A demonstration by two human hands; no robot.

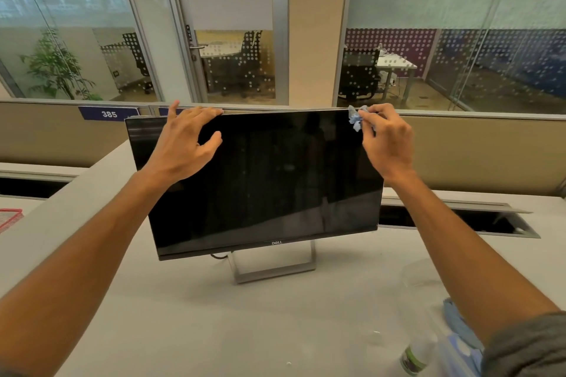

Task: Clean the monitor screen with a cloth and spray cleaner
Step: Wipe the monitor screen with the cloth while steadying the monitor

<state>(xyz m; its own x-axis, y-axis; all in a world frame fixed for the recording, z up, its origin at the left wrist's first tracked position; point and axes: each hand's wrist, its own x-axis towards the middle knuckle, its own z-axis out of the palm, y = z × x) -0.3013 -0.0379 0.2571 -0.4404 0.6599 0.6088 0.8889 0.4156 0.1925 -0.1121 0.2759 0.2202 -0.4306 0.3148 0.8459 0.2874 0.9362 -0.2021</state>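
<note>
Crumpled cloth working a glossy black monitor (pixel 260 180).
Right hand (pixel 386 141) is pinching the blue cloth (pixel 355 118) at the corner; left hand (pixel 186 141) is gripping the top edge.

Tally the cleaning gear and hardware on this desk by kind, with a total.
Monitor: 1, left hand grips its top edge
Blue cloth: 2, one pinched in the right hand at the top right corner, one lying near the right forearm
Spray bottle: 1
Clear container: 1
Total: 5
</note>
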